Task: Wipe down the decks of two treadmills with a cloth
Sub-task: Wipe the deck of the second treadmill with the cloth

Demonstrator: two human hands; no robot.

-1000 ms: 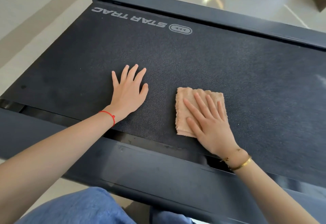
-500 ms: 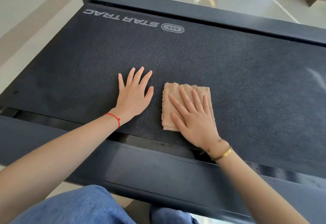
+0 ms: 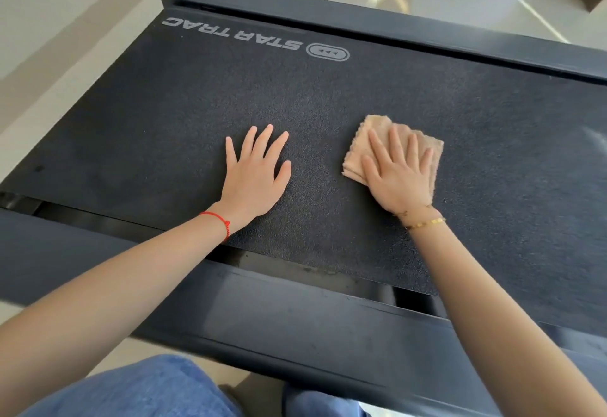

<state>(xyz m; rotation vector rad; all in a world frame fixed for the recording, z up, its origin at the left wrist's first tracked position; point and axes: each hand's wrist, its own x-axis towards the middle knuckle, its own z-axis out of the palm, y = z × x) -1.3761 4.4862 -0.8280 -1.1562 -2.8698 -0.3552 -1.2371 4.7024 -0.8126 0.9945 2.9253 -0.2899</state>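
A black treadmill deck (image 3: 164, 114) with "STAR TRAC" printed near its far edge fills the view. A folded tan cloth (image 3: 371, 134) lies on the belt right of centre. My right hand (image 3: 400, 173) presses flat on the cloth with straight, spread fingers, covering most of it. My left hand (image 3: 256, 173) rests flat on the bare belt to the left of the cloth, a hand's width away, fingers straight.
A dark side rail (image 3: 262, 311) runs along the near edge of the belt, another rail (image 3: 361, 18) along the far edge. Beige tiled floor (image 3: 65, 5) lies beyond. My knees in blue jeans (image 3: 147, 390) sit below the near rail.
My right hand has slid the cloth away from the near rail, farther up the belt and away from my left hand. The left hand stays flat on the belt.
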